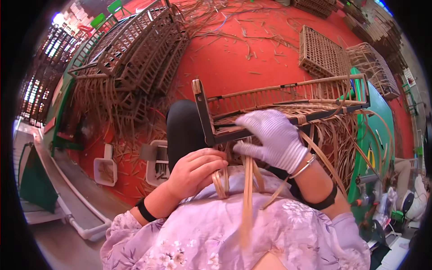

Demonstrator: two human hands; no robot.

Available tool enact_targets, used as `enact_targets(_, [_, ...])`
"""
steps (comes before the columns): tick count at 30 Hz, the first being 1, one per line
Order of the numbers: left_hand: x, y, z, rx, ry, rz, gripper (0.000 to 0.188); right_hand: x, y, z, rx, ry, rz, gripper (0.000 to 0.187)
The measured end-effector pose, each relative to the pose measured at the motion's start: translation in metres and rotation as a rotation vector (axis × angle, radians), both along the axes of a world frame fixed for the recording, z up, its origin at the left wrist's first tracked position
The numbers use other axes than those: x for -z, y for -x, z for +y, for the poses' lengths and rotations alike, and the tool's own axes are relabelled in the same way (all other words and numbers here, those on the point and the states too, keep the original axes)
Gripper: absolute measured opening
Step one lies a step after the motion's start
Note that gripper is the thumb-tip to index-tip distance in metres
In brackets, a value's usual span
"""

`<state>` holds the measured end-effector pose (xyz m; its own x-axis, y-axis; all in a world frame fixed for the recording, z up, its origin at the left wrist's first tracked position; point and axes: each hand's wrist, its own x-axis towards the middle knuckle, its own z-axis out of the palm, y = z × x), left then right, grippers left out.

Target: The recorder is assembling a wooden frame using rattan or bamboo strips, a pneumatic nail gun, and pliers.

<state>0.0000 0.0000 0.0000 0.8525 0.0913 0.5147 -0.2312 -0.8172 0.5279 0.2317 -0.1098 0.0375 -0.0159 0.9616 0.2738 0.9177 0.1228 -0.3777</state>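
A dark-framed wicker basket (279,105) lies on its side across my lap, its near rail toward me. My bare left hand (198,168) is closed at the rail's left end, fingers curled on a tan rattan strip (219,184) that loops down. My right hand (274,139), in a striped whitish glove, straddles the near rail, fingers over the top and thumb below. Beneath that thumb a long flat rattan strip (247,193) hangs toward my shirt, its lower end blurred. Another loose strip (275,193) hangs beside it. The fingertips of my left hand are partly hidden.
Stacked wicker frames (130,58) with trailing strips stand at the left. A white bin (105,171) and another white container (157,162) sit on the scrap-strewn red floor. Far right are a wicker crate (321,51) and a green board (378,130). Loose strips (333,139) hang below the basket.
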Motion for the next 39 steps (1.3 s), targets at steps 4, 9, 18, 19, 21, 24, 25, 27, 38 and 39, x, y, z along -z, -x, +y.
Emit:
enact_targets(4, [-0.002, -0.004, -0.006, 0.015, 0.173, -0.019, 0.010, 0.011, 0.005, 0.009, -0.010, -0.020, -0.133, 0.047])
enact_targets(9, [-0.009, -0.012, -0.007, -0.067, 0.395, -0.021, 0.025, 0.021, 0.007, 0.016, 0.016, -0.055, -0.136, 0.043])
enact_targets(18, [-0.006, -0.006, -0.016, -0.126, 0.611, -0.104, 0.025, 0.026, 0.006, 0.018, 0.040, -0.096, -0.245, 0.048])
enact_targets(19, [-0.009, -0.006, -0.018, -0.156, 0.627, -0.107, 0.028, 0.026, 0.006, 0.018, 0.035, -0.054, -0.260, 0.049])
enact_targets(21, [-0.015, -0.005, -0.021, -0.177, 0.642, -0.083, 0.029, 0.027, 0.005, 0.018, 0.045, -0.065, -0.268, 0.049])
enact_targets(24, [-0.029, -0.004, -0.026, -0.223, 0.666, -0.009, 0.033, 0.027, 0.004, 0.018, 0.027, -0.086, -0.250, 0.051])
enact_targets(25, [-0.032, -0.003, -0.027, -0.250, 0.674, 0.040, 0.037, 0.027, 0.004, 0.018, 0.033, -0.086, -0.241, 0.051])
enact_targets(27, [-0.033, -0.006, -0.030, -0.256, 0.680, 0.035, 0.038, 0.028, 0.003, 0.019, 0.035, -0.066, -0.256, 0.052])
enact_targets(38, [-0.033, -0.017, -0.023, -0.261, 0.844, -0.072, 0.037, 0.026, -0.003, 0.017, 0.044, -0.067, -0.202, 0.051])
enact_targets(39, [-0.033, -0.018, -0.023, -0.259, 0.901, -0.098, 0.037, 0.025, -0.004, 0.017, 0.030, -0.058, -0.201, 0.050])
